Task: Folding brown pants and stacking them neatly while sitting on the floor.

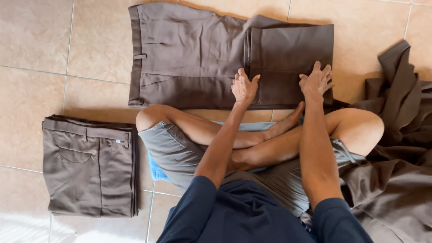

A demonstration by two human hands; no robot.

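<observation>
Brown trousers (189, 58) are lying half-folded on the tiled floor (36, 45); left hand (244, 86) and right hand (316, 81) are pressing flat on them, fingers spread, grasping nothing.

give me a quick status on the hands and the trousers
Left hand and right hand flat, open, pressing folded leg end of brown trousers. Trousers half folded on tiled floor. Nothing in the way.
</observation>
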